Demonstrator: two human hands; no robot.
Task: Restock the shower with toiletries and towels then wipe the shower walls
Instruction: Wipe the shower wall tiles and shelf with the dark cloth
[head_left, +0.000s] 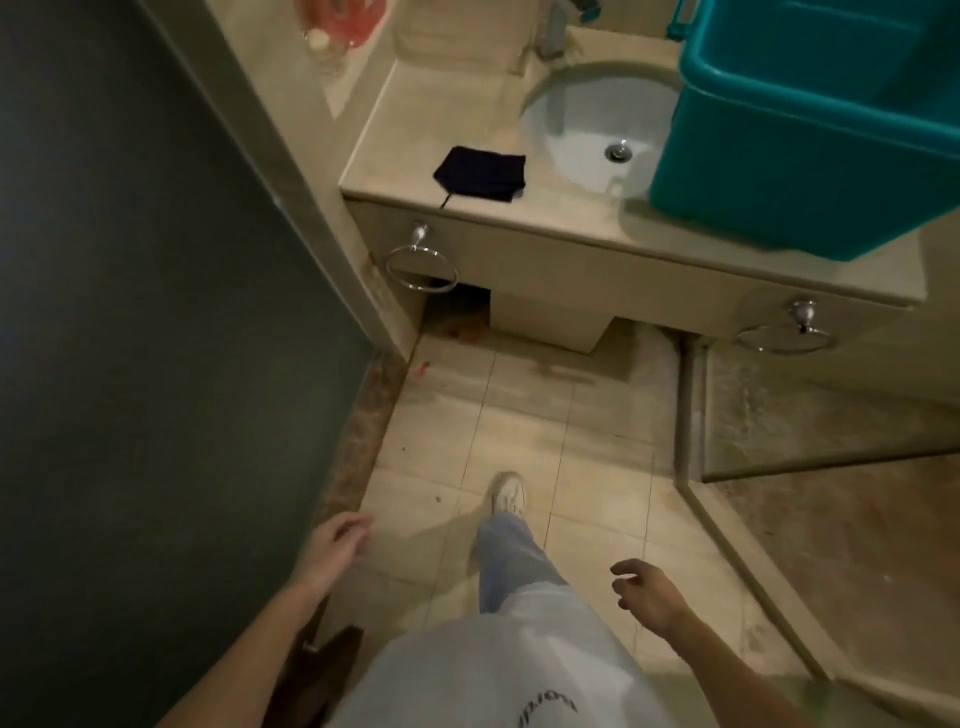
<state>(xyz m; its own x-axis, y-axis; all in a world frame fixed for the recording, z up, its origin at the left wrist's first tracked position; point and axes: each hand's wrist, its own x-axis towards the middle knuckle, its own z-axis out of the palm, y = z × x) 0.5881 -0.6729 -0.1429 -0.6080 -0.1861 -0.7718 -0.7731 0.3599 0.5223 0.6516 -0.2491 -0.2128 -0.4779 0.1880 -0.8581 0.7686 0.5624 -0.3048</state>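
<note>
A folded dark cloth (481, 173) lies on the beige vanity counter (395, 156), left of the white sink basin (592, 135). A large teal plastic bin (810, 135) stands on the counter's right side, partly over the basin. My left hand (337, 545) hangs low at the left with its fingers loosely apart and nothing in it. Low at the right, my right hand (644, 592) is also empty, fingers spread. Both hands are far below the counter, over the tiled floor. The shower's glass panel (810, 415) and raised kerb (727, 551) are at the right.
Two chrome towel rings (421, 267) (787, 332) hang empty on the vanity front. A dark door (130, 312) fills the left. My leg and white shoe (509, 493) step onto the beige floor tiles. A faucet (553, 31) stands behind the basin.
</note>
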